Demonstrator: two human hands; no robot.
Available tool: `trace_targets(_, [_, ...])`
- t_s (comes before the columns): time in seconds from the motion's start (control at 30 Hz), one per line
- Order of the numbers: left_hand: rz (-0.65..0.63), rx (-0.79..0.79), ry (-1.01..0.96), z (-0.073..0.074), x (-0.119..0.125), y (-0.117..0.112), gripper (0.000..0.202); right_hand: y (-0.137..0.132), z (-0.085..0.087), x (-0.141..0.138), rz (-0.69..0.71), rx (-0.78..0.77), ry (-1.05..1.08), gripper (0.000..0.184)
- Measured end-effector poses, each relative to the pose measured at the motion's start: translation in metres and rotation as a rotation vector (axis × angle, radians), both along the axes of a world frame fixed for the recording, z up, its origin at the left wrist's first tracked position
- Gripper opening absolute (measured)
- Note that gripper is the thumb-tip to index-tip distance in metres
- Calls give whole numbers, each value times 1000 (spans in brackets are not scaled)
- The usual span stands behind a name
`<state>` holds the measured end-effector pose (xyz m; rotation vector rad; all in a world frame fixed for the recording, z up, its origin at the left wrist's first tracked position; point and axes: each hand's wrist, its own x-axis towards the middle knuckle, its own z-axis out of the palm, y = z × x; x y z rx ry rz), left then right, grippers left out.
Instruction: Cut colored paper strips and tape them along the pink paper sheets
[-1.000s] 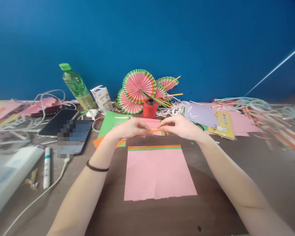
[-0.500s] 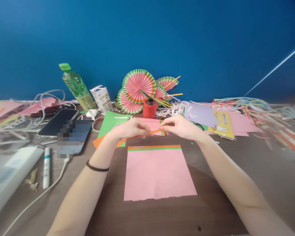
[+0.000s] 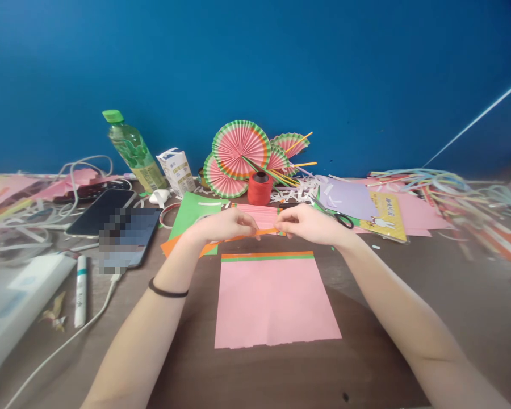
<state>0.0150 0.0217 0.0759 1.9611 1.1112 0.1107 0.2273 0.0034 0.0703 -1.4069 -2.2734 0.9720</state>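
Orange strip (image 3: 266,231) is stretched between the two hands, just above the tabletop (image 3: 276,378) and beyond the far edge of a pink sheet (image 3: 275,304). The left hand (image 3: 225,225) pinches it with thumb and fingers, and some of the strip shows below that hand, running off to the left. The right hand (image 3: 307,223) pinches its other end between thumb and fingertips. A dark band (image 3: 168,292) circles the left wrist.

The pink sheet lies flat between the forearms, with an orange stripe and a green stripe side by side along its far edge; its near edge is ragged. Behind the strip lies a pleated pink paper (image 3: 259,213) with green and orange at its ends, partly hidden by the hands. A red spool of thread (image 3: 259,192) stands just past it, in front of several round pink folded fans (image 3: 241,149) by the blue wall (image 3: 255,57).

Green paper (image 3: 196,216) lies beyond the left hand. Scissors (image 3: 344,220) with dark handles lie just beyond the right wrist, near a purple sheet (image 3: 350,197) and a yellow packet (image 3: 387,215). Farther left, a green-capped bottle (image 3: 135,156) leans beside a white carton (image 3: 177,170).
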Motion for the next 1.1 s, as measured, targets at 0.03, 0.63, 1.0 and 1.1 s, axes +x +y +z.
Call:
trace_targets(0.03, [10, 28, 8, -1, 0, 0, 26, 0, -2, -1, 1, 4, -1, 29])
trace_targets(0.63, [-5, 61, -69, -6, 3, 0, 20, 2, 1, 1, 76, -97, 111, 33])
trace_targets(1.0, [-1, -93, -109, -7, 0, 1, 26, 3, -7, 0, 72, -83, 101, 25])
trace_targets(1.1, [-11, -102, -76, -5, -4, 3, 29, 3, -6, 0, 40, -42, 73, 24])
